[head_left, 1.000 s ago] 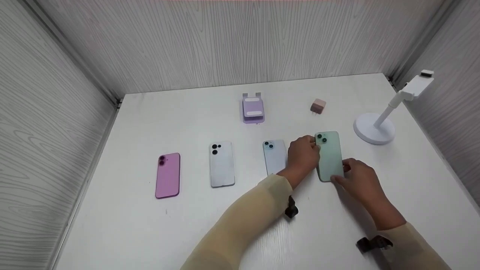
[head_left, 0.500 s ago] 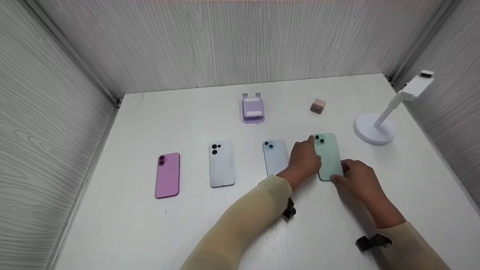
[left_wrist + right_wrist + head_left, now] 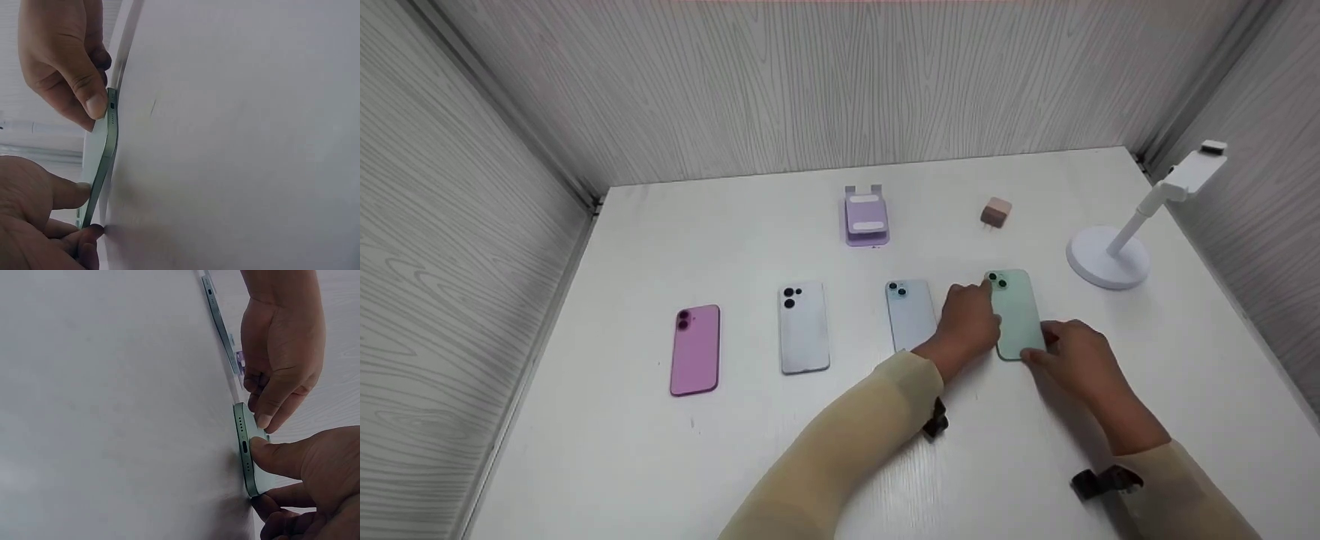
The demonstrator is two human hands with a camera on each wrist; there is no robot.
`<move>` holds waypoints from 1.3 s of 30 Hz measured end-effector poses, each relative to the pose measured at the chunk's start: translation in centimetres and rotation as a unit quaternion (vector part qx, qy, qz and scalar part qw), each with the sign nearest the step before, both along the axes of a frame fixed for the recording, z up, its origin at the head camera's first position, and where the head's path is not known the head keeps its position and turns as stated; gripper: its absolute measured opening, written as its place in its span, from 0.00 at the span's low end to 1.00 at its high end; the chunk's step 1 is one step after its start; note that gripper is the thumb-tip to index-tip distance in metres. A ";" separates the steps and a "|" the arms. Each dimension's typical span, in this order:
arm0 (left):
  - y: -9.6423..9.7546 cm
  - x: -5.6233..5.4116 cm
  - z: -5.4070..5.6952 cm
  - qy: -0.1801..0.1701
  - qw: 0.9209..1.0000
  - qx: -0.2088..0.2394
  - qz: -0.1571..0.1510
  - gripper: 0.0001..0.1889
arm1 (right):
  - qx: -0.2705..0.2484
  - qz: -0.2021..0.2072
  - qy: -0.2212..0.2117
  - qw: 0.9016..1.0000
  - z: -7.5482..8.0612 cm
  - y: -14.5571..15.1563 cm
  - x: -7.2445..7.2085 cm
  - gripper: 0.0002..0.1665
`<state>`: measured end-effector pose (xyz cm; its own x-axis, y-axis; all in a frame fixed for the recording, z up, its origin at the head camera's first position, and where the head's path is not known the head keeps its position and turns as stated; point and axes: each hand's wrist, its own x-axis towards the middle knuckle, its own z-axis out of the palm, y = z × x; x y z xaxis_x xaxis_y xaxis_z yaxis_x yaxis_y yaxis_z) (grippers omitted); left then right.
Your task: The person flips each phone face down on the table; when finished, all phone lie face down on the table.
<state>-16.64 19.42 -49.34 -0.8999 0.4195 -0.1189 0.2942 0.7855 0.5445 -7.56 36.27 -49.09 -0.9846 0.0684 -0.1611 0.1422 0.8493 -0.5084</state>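
Note:
A mint-green smartphone lies back up on the white table, its twin-lens camera at the far left corner. My left hand holds its left edge, with the index finger beside the camera. At the near right corner, my right hand grips the phone, thumb on the back and other fingers along the side. Both hands also appear around the phone in the left wrist view. Just left of my left hand lies a pale blue smartphone, partly covered by that hand and wrist.
Further left lie a white smartphone and a pink smartphone. Behind them stand a lilac phone stand and a pinkish-brown charger plug. A white round-based stand is at the right; grey wood-grain panels surround the table.
The green phone has shifted slightly left, its far end coming a little nearer to me. My left index finger has straightened along the camera corner. My right hand has barely moved.

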 end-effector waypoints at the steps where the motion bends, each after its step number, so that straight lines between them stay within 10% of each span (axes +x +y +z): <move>1: 0.0 0.1 0.0 0.003 1.000 -0.003 0.000 0.32 | -0.001 0.000 -0.001 1.000 0.0 0.0 0.0 0.35; 15: -0.7 0.6 -0.3 0.134 0.985 -0.088 -0.070 0.15 | -0.027 -0.004 -0.008 1.000 0.2 0.0 0.2 0.36; 30: -0.8 0.4 -0.9 0.127 0.986 -0.082 -0.068 0.18 | -0.005 -0.002 0.001 1.000 0.3 -0.3 0.2 0.37; 39: -2.0 -0.1 -0.1 0.084 0.996 -0.015 -0.026 0.25 | 0.020 -0.026 0.116 0.993 1.0 -1.7 0.3 0.36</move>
<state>-16.72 17.37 -49.45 -0.8855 0.4643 0.0179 0.4195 0.7822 0.4606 -7.29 34.53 -48.12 -0.9899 0.1211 0.0743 0.0684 0.8646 -0.4978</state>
